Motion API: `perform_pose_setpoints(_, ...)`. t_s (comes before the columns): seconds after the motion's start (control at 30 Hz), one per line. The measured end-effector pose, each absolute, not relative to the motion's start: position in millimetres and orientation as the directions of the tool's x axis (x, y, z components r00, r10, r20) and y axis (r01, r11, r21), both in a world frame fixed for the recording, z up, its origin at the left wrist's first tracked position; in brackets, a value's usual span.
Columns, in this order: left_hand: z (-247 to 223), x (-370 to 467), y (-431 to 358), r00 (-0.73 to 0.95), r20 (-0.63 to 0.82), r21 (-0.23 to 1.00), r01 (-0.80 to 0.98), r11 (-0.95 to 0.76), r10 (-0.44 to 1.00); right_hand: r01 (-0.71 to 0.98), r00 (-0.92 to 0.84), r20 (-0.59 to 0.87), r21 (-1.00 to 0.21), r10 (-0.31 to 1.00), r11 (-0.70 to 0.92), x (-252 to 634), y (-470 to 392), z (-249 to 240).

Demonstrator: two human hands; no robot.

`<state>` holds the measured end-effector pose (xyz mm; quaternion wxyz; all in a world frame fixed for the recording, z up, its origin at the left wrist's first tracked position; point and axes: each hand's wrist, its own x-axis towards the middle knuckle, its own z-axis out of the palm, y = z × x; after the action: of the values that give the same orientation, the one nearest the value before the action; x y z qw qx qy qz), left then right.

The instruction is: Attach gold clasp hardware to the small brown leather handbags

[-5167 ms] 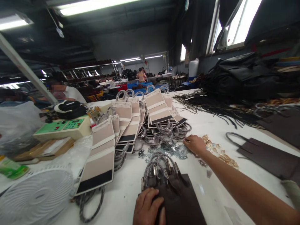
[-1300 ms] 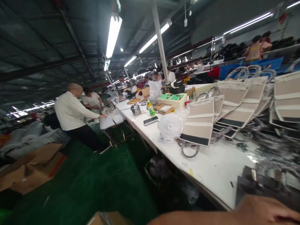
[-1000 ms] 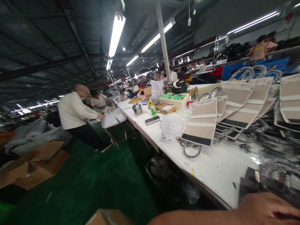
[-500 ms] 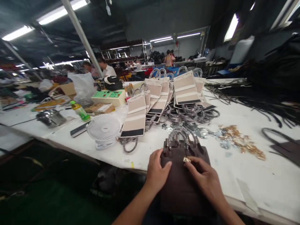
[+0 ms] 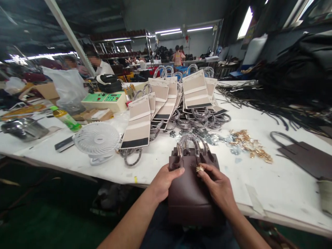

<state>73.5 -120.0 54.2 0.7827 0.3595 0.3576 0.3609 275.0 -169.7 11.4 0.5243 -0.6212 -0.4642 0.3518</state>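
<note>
A dark brown handbag (image 5: 188, 197) stands at the near table edge, its looped handles (image 5: 190, 143) wrapped in clear plastic. My left hand (image 5: 164, 180) grips the bag's upper left side, thumb on the front panel and the other fingers mostly hidden behind the edge. Between thumb and fingertips, my right hand (image 5: 216, 181) pinches a small gold metal piece (image 5: 199, 169) against the bag's upper front. Loose gold pieces (image 5: 255, 150) lie in a pile on the table to the right, beside scattered silvery pieces (image 5: 212, 138).
Beige panels (image 5: 137, 121) with wrapped handles are heaped beyond the bag. A white fan (image 5: 97, 140), a bottle (image 5: 66, 118) and a metal pot (image 5: 23, 128) stand left. Another brown bag piece (image 5: 306, 157) and black straps (image 5: 275, 107) lie right. People sit in the background.
The view has shifted right, so the table objects appear further left. The bag is tilted so more of its front shows. My left thumb now presses on the panel; my right hand keeps its pinch.
</note>
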Motion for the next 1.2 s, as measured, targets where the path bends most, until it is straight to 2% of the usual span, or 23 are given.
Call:
perform_pose_setpoints(0.13, 49.0, 76.7, -106.8, 0.563, -0.32, 0.761, -0.326, 0.561, 0.762, 0.242, 0.289, 0.091, -0.97, 0.953, 0.02, 285.5, -164.7, 15.9)
perform_pose_setpoints(0.27, 39.9, 82.2, -97.8, 0.582, -0.359, 0.686, -0.365, 0.629, 0.73, 0.463, 0.15, 0.288, -0.866, 0.946, 0.191, 301.8, -154.3, 27.4)
perform_pose_setpoints(0.33, 35.2, 83.7, -96.1, 0.589, -0.362, 0.652, -0.394, 0.647, 0.723, 0.556, 0.058, 0.331, -0.795, 0.942, 0.245, 309.3, -147.4, 33.3)
perform_pose_setpoints(0.47, 28.0, 83.7, -94.8, 0.594, -0.358, 0.615, -0.43, 0.661, 0.72, 0.671, -0.13, 0.305, -0.673, 0.943, 0.31, 317.2, -133.7, 41.3)
perform_pose_setpoints(0.67, 23.1, 83.3, -92.6, 0.59, -0.373, 0.587, -0.447, 0.675, 0.716, 0.737, -0.322, 0.244, -0.542, 0.914, 0.405, 318.3, -120.9, 46.1)
perform_pose_setpoints(0.8, 19.7, 83.9, -92.0, 0.569, -0.374, 0.595, -0.458, 0.661, 0.732, 0.795, -0.377, 0.207, -0.429, 0.903, 0.43, 313.9, -117.6, 50.3)
perform_pose_setpoints(0.97, 16.8, 83.5, -92.9, 0.564, -0.357, 0.61, -0.463, 0.643, 0.745, 0.897, -0.383, 0.135, -0.18, 0.914, 0.403, 297.4, -116.6, 59.2)
perform_pose_setpoints(1.03, 15.7, 83.0, -92.9, 0.568, -0.354, 0.604, -0.469, 0.645, 0.743, 0.903, -0.402, 0.118, -0.115, 0.908, 0.415, 293.1, -114.4, 61.1)
perform_pose_setpoints(1.2, 12.2, 81.2, -92.4, 0.564, -0.379, 0.59, -0.464, 0.661, 0.734, 0.85, -0.507, 0.092, -0.11, 0.857, 0.515, 300.4, -104.1, 59.7)
